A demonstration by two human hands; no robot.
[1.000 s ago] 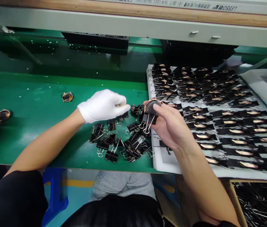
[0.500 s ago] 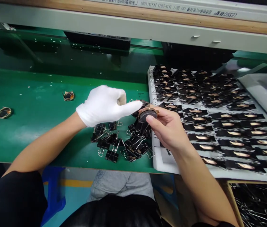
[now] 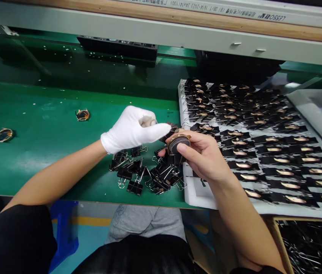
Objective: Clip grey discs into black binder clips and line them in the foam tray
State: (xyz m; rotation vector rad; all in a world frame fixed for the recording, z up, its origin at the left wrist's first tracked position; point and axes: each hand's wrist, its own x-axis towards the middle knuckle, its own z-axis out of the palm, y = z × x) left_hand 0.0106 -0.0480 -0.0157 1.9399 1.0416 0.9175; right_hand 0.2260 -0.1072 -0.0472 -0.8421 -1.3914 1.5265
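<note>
My right hand [image 3: 203, 154], bare, grips a round watch case [image 3: 178, 144] with a gold-coloured rim and a dark disc, its thumb on the disc. Just left of it, my left hand [image 3: 135, 127], in a white glove, is closed on a black binder clip [image 3: 172, 131], partly hidden by the fingers, at the far edge of the case. Below both hands lies a pile of black binder clips [image 3: 161, 177] with wire handles. Two more watch cases lie on the green table to the left, a nearer one [image 3: 3, 135] and a farther one [image 3: 83, 115].
On the right, a white foam tray [image 3: 191, 190] holds rows of clipped watch cases. A cardboard box [image 3: 281, 238] of binder clips stands at the lower right. Under the shelf beam [image 3: 161, 32] sits a black tray [image 3: 118, 49] at the back.
My left hand has shifted slightly right and down. The watch case in my right hand has dropped a little, and a right-hand fingertip now shows at its left side.
</note>
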